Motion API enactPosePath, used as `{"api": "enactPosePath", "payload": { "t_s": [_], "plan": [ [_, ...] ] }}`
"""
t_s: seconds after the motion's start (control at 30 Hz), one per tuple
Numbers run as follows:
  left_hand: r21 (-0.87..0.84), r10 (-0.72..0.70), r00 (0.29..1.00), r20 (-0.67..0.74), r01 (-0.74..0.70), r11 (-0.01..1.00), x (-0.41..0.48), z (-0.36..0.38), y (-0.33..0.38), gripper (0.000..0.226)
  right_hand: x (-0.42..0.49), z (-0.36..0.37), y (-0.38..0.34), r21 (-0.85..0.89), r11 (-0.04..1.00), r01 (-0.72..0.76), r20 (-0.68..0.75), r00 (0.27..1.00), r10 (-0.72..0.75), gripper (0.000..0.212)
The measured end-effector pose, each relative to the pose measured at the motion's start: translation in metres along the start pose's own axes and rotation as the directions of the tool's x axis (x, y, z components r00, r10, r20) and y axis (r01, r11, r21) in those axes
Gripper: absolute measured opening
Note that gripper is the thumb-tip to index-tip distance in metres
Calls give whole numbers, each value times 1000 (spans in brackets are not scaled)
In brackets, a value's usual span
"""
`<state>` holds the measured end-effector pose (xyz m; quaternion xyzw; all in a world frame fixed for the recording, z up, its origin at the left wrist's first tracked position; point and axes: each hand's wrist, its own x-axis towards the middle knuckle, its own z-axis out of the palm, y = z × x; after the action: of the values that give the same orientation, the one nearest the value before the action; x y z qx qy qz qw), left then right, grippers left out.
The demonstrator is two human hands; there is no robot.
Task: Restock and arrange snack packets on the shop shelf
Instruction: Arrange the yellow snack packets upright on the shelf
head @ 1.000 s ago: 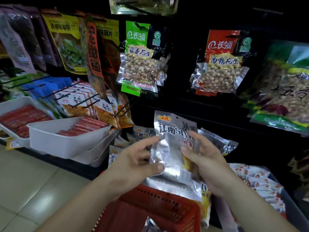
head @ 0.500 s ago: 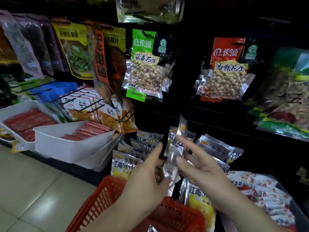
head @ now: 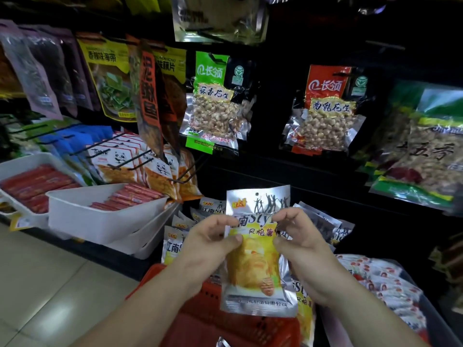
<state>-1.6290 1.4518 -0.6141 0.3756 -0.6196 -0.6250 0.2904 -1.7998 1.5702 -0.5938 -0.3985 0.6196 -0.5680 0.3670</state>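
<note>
I hold a silver and yellow snack packet (head: 258, 266) upright in front of me, its printed front facing me. My left hand (head: 210, 241) pinches its left edge and my right hand (head: 300, 244) pinches its right edge, thumbs on the front. Behind it, more of the same silver packets (head: 208, 209) stand in a row on the low shelf. A red plastic basket (head: 225, 319) sits below my forearms, with another packet of this kind (head: 304, 304) sticking up behind my right wrist.
White tubs of red sausages (head: 100, 211) stand on the left. Peanut bags (head: 213, 108) (head: 325, 113) and other packets hang on hooks above. Red and white small packets (head: 385, 284) fill a bin at the right. Tiled floor (head: 45, 284) lies at lower left.
The packet was back-side towards me, then turned edge-on between my hands; now its printed front faces me and both hands pinch its sides. The view has dropped slightly.
</note>
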Motion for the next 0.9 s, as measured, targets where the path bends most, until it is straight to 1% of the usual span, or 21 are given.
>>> {"api": "enactPosePath", "payload": {
  "t_s": [0.03,0.1,0.13,0.17,0.23,0.27,0.3,0.33,0.37,0.4,0.43,0.47,0.5,0.53,0.63,0.7,0.77,0.8,0.83,0.87,0.9],
  "plan": [
    [0,2,1000,10,-2,1000,0,-2,2,26,-3,0,-1,-2,1000,13,-12,1000,-13,41],
    [29,36,999,4,-36,999,-3,-3,4,32,-9,-3,-5,-7,999,53,-133,990,-53,43],
    [44,51,999,-3,-51,998,-3,-3,4,34,-12,-4,-11,-3,998,67,-218,974,-66,50],
    [56,62,998,-5,-62,997,-4,-3,4,35,-16,-7,-16,-7,997,72,-282,957,-71,62],
    [87,98,995,11,-98,991,-6,-5,5,35,-22,-12,-25,-63,998,22,-307,951,-40,89],
    [96,120,992,33,-123,988,-8,-5,5,35,-24,-13,-28,-127,992,-23,-288,957,-15,89],
    [95,139,989,55,-144,985,-9,-6,6,35,-25,-13,-30,-196,979,-57,-262,965,4,78],
    [96,154,986,66,-160,982,-9,-5,5,36,-24,-12,-32,-248,965,-83,-238,971,23,60],
    [95,170,983,71,-177,980,-7,-6,6,37,-19,-10,-31,-268,958,-99,-231,972,36,39],
    [104,186,981,61,-192,976,-3,-7,5,38,-13,-7,-30,-238,965,-107,-228,972,52,19],
    [112,198,979,52,-202,973,2,-9,5,39,-6,-5,-29,-209,973,-101,-225,973,52,19],
    [121,203,978,46,-208,971,7,-11,2,39,4,-3,-27,-192,978,-78,-234,972,31,32],
    [115,207,978,35,-209,971,14,-13,-1,39,16,-3,-26,-210,976,-59,-249,968,5,39],
    [108,190,982,2,-189,976,20,-15,-4,38,28,-4,-25,-248,968,-40,-278,960,-31,40],
    [47,91,993,-75,-87,995,41,-18,-17,39,67,-12,-12,-336,941,-32,-341,936,-90,34],
    [121,53,996,-76,-43,992,58,-19,-25,41,94,-14,6,-372,927,-47,-336,938,-88,27],
    [66,0,999,-45,3,998,75,-25,-42,37,117,-13,36,-394,916,-73,-326,943,-65,24],
    [187,15,999,28,-20,982,85,-27,-53,32,126,-10,54,-400,912,-96,-325,945,-43,25],
    [416,79,991,104,-115,902,94,-25,-59,29,134,-9,73,-399,909,-119,-323,946,-18,27],
    [529,49,993,111,-101,843,105,-19,-65,29,141,-8,92,-395,907,-145,-314,949,15,29],
    [555,15,991,129,-85,828,116,-16,-72,34,148,-7,110,-398,902,-168,-305,951,43,31]
  ]
}}
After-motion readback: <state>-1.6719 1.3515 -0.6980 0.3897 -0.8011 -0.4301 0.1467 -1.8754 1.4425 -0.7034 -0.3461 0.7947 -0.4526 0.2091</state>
